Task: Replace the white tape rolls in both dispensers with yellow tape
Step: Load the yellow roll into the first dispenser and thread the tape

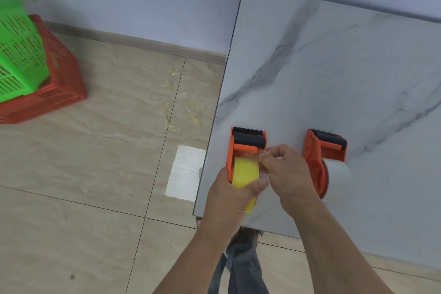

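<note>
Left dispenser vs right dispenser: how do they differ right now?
The left dispenser carries a yellow tape roll; the right dispenser carries a white tape roll. The left dispenser is gripped by the left hand, with the right hand pulling its tape end; the right dispenser lies untouched. Both are orange, on the marble table.

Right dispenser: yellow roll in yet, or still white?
Still white. The right dispenser lies on the table with a white roll on its hub, and neither hand touches it.
</note>
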